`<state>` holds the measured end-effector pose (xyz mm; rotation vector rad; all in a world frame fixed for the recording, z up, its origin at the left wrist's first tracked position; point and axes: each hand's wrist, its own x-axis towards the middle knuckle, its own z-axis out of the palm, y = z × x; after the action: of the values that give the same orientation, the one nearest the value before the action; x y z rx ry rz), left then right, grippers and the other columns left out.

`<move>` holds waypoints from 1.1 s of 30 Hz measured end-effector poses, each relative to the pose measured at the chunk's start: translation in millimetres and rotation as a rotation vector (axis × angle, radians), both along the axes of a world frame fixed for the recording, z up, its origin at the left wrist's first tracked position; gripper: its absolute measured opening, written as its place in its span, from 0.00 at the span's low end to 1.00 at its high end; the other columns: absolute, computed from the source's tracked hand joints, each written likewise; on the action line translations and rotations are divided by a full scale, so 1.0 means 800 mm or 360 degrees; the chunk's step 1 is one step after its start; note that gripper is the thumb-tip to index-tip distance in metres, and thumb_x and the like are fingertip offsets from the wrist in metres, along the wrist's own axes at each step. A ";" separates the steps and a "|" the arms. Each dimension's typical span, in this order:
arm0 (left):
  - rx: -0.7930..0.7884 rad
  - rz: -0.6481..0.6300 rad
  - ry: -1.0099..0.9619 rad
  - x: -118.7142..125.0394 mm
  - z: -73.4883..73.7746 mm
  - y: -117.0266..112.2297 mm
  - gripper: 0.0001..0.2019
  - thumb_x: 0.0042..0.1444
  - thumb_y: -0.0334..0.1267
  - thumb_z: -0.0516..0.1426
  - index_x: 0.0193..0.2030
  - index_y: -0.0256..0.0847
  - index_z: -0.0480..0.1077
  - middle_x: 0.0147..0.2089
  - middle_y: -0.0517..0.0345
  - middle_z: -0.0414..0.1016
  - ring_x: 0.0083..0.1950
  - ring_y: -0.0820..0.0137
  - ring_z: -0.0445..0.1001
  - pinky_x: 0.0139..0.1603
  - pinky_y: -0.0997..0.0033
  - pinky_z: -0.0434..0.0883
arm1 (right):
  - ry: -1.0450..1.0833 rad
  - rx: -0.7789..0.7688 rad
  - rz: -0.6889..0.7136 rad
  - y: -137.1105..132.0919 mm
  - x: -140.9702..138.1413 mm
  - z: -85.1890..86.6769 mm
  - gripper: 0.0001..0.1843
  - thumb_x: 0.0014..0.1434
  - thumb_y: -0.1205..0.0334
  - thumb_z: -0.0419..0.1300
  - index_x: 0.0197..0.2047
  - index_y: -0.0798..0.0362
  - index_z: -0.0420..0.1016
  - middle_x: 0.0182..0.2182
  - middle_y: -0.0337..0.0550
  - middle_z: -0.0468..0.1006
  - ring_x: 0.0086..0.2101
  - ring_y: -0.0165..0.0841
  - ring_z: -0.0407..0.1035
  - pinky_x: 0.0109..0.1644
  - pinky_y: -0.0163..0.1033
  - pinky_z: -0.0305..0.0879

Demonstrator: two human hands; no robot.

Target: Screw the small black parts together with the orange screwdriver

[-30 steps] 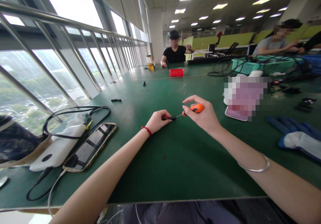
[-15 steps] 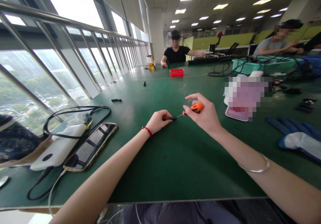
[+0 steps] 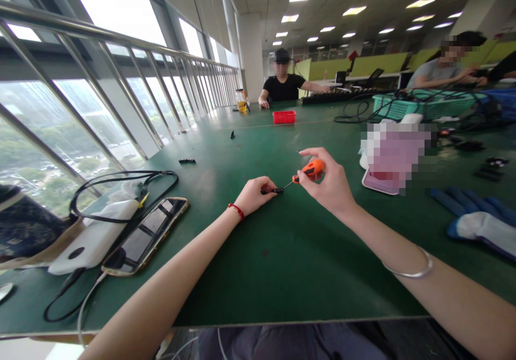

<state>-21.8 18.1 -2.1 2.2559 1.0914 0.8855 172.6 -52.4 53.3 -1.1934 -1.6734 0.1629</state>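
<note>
My left hand [image 3: 257, 193] is closed on a small black part [image 3: 277, 191] low over the green table [image 3: 250, 268]. Most of that part is hidden by the fingers; only its right end shows. An orange and black screwdriver [image 3: 311, 170] is in my right hand [image 3: 328, 185], gripped by its handle with the forefinger raised. The thin shaft slants down to the left, and its tip meets or nearly meets the end of the black part.
To the left lie a phone [image 3: 147, 236], a white power bank [image 3: 97, 236] and a looped black cable [image 3: 124, 174]. A red tray [image 3: 284, 117] stands ahead, before a seated person [image 3: 282, 86]. At right are a blue-white glove [image 3: 484, 225] and a teal basket [image 3: 403, 107].
My right hand has lifted the screwdriver handle slightly, so the shaft stands a little steeper. My left hand and the black part have stayed in place.
</note>
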 end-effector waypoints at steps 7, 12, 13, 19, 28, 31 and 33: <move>-0.0010 0.0003 -0.0006 0.000 0.001 0.000 0.04 0.48 0.33 0.59 0.32 0.36 0.73 0.32 0.57 0.75 0.33 0.71 0.72 0.39 0.70 0.71 | -0.0048 -0.0096 -0.0098 0.000 -0.001 0.000 0.21 0.52 0.49 0.58 0.45 0.52 0.68 0.21 0.35 0.70 0.22 0.32 0.64 0.29 0.36 0.59; 0.0010 0.0008 0.0003 0.000 0.001 0.000 0.05 0.48 0.34 0.59 0.32 0.36 0.73 0.31 0.57 0.75 0.33 0.71 0.72 0.39 0.71 0.71 | -0.0018 -0.0031 0.0007 -0.001 -0.002 -0.002 0.16 0.53 0.55 0.57 0.43 0.52 0.71 0.23 0.36 0.71 0.22 0.30 0.64 0.30 0.35 0.60; 0.0013 0.0008 -0.0001 0.000 0.001 0.000 0.04 0.48 0.33 0.59 0.32 0.36 0.73 0.31 0.57 0.75 0.33 0.71 0.72 0.39 0.71 0.71 | -0.0038 0.0020 0.0004 -0.001 -0.001 -0.003 0.19 0.52 0.56 0.57 0.47 0.52 0.69 0.25 0.37 0.71 0.23 0.30 0.64 0.30 0.35 0.61; 0.0023 0.0006 -0.0034 0.001 0.000 -0.001 0.03 0.48 0.32 0.59 0.31 0.36 0.72 0.30 0.58 0.74 0.32 0.73 0.72 0.38 0.72 0.71 | -0.0090 0.0043 -0.0108 0.000 -0.002 -0.002 0.29 0.50 0.50 0.59 0.54 0.54 0.65 0.26 0.37 0.71 0.24 0.31 0.64 0.29 0.35 0.59; 0.0018 0.0014 -0.0016 0.001 0.001 -0.001 0.04 0.48 0.33 0.59 0.32 0.36 0.72 0.31 0.58 0.74 0.32 0.72 0.72 0.39 0.71 0.71 | -0.0037 0.0049 0.0054 0.001 -0.001 -0.004 0.23 0.51 0.58 0.58 0.51 0.53 0.66 0.29 0.39 0.71 0.25 0.29 0.64 0.30 0.35 0.60; 0.0019 0.0007 -0.0025 0.001 0.000 0.000 0.04 0.48 0.33 0.59 0.32 0.36 0.72 0.31 0.58 0.75 0.32 0.72 0.72 0.39 0.71 0.71 | -0.0074 0.0059 0.0021 0.003 0.001 -0.006 0.29 0.50 0.55 0.59 0.55 0.53 0.62 0.30 0.39 0.72 0.25 0.30 0.64 0.28 0.35 0.60; 0.0016 0.0001 -0.0019 0.001 0.001 0.000 0.04 0.48 0.32 0.59 0.31 0.36 0.72 0.30 0.58 0.74 0.32 0.73 0.71 0.39 0.72 0.71 | -0.0074 -0.0005 -0.0022 0.002 0.000 -0.005 0.25 0.51 0.52 0.59 0.50 0.53 0.66 0.23 0.35 0.69 0.22 0.30 0.63 0.28 0.35 0.58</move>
<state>-21.4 17.9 -1.4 2.2554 1.0852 0.9056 172.4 -50.9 49.5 -1.2190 -1.7054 0.1303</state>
